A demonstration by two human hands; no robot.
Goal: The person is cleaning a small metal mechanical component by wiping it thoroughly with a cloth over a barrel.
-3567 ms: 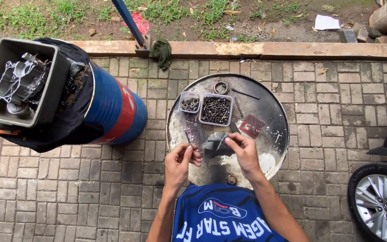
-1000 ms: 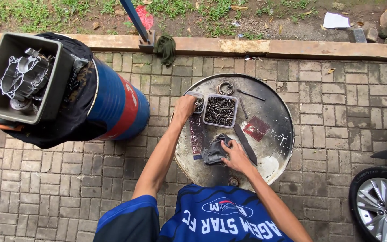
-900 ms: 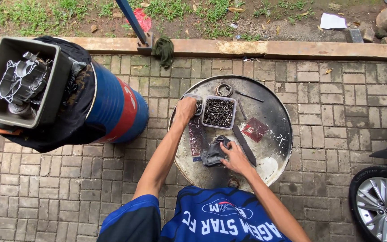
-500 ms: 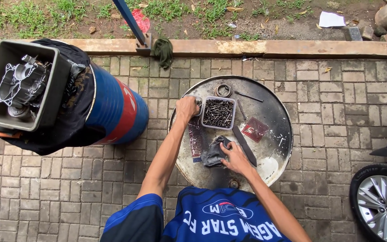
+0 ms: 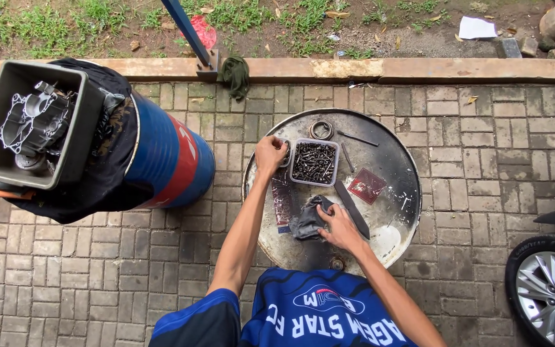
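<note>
Left hand (image 5: 270,154) reaches to the far left edge of the round metal drum top (image 5: 393,160), fingers curled into a small tub (image 5: 285,153) mostly hidden beneath it; whether it grips anything, cannot tell. Right hand (image 5: 336,226) presses on a dark rag (image 5: 308,218) near the drum top's near edge, fingers closed on the cloth. Clear tub of screws (image 5: 314,162) sits just right of the left hand.

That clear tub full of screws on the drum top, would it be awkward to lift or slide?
The tub is packed with dark metal screws, so it is probably heavy for its size. Its thin clear walls may flex if gripped by one edge. It sits flat on the drum top, so it would likely slide, not tip.
</note>
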